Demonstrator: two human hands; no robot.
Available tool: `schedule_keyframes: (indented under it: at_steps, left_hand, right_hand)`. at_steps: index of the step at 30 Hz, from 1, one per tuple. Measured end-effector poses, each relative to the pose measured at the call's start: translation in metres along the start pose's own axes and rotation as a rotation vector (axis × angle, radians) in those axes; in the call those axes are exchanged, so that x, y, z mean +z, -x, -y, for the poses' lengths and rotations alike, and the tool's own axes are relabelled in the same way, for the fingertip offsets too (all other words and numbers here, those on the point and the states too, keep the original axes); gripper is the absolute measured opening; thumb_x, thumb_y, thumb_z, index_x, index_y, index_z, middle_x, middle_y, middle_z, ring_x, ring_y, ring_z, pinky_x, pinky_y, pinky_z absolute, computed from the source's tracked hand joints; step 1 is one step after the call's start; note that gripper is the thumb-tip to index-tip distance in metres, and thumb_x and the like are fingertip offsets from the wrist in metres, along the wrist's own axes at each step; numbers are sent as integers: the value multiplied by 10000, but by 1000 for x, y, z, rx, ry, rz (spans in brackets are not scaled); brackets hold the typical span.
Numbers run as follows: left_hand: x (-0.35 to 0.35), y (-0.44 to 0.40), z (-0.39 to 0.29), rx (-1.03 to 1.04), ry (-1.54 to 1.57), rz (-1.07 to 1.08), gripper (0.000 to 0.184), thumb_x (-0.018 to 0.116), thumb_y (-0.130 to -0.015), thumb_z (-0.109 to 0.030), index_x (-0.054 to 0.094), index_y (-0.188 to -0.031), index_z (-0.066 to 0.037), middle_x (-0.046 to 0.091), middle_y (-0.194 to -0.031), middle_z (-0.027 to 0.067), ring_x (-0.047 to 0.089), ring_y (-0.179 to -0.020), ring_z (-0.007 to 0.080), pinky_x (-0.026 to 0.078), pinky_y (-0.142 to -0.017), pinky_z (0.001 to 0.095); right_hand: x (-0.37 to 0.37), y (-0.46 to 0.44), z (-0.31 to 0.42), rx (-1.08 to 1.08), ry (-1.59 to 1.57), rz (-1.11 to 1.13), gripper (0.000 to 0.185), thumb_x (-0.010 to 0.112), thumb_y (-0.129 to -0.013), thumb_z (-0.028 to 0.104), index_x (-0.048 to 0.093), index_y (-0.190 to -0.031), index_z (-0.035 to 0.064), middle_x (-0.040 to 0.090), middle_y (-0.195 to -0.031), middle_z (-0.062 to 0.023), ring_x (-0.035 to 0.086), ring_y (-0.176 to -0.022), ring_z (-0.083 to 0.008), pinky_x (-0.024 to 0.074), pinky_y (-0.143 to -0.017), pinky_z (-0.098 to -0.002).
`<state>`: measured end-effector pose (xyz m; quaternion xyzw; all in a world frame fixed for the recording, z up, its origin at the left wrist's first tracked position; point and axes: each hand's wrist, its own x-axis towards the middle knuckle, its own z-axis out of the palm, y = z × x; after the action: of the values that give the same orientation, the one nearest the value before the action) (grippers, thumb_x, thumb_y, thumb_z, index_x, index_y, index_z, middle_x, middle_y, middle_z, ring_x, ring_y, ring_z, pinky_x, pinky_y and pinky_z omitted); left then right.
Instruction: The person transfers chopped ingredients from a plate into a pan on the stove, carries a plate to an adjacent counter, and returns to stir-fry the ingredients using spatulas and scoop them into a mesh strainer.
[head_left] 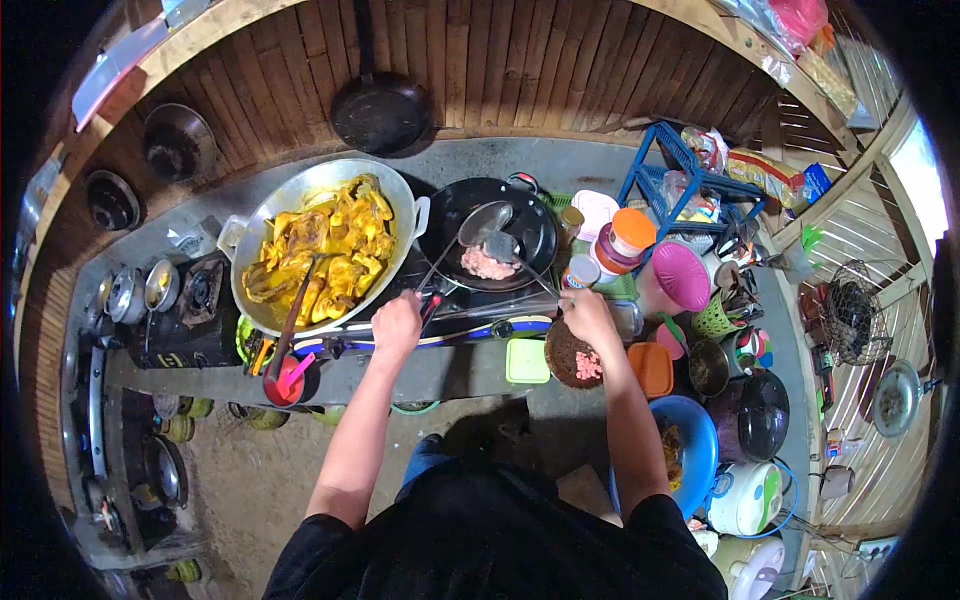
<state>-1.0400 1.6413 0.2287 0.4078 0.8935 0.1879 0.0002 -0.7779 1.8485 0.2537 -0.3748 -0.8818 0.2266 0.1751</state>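
Note:
My left hand (397, 322) is wrapped round the long handle of a metal ladle (487, 222), its bowl over the black wok (447, 215). The handle of a spatula (502, 247) is gripped in my right hand (588, 315). Its dark blade touches a small heap of pale pink, minced-looking food (486, 265) in the wok, just below the ladle bowl. Beneath my right wrist is a round brown dish (562, 350) with several small pink pieces (588, 367).
A large silver pan (237, 290) of yellow-coated meat pieces (330, 235) stands left of the wok, a wooden-handled utensil in it. Jars, an orange-lidded tub (632, 232) and a pink container (680, 275) crowd the right. A blue basin (705, 445) sits near my right arm.

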Motion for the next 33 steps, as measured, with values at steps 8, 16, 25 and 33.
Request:
schedule_keyframes:
  at_steps: [8, 16, 25, 33]
  left_hand:
    - [-5, 9, 0, -61, 20, 32, 308, 434, -978, -313, 629, -945, -78, 675, -816, 221, 659, -812, 421, 506, -711, 530]
    - [-7, 13, -5, -75, 226, -3, 281, 434, -987, -285, 641, -971, -95, 668, -788, 215, 650, -786, 416, 495, -684, 524]
    - [-1, -1, 3, -127, 1103, 266, 251, 441, -1008, -191, 606, -1074, -14, 645, -751, 36, 505, -563, 119, 401, -516, 270]
    - [-10, 2, -7, -324, 1463, 526, 194, 452, -998, -154, 589, -1084, -47, 544, -750, -16, 396, -486, 49, 283, -429, 199]
  right_hand:
    - [-6, -13, -9, 25, 99, 178, 246, 525, -876, 139, 685, -1001, 0, 636, -865, -293, 634, -867, -433, 491, -808, -498]
    - [-2, -22, -12, 42, 0, 155, 234, 514, -886, 149, 674, -864, -21, 658, -862, -256, 646, -830, -416, 493, -774, -493]
    - [-9, -30, 5, 261, -291, 216, 216, 573, -861, 121, 681, -968, -32, 658, -722, -202, 664, -665, -301, 515, -679, -397]
    - [34, -52, -19, -12, -24, 19, 277, 627, -797, 147, 691, -1020, -5, 654, -832, -276, 660, -852, -392, 511, -787, -447]
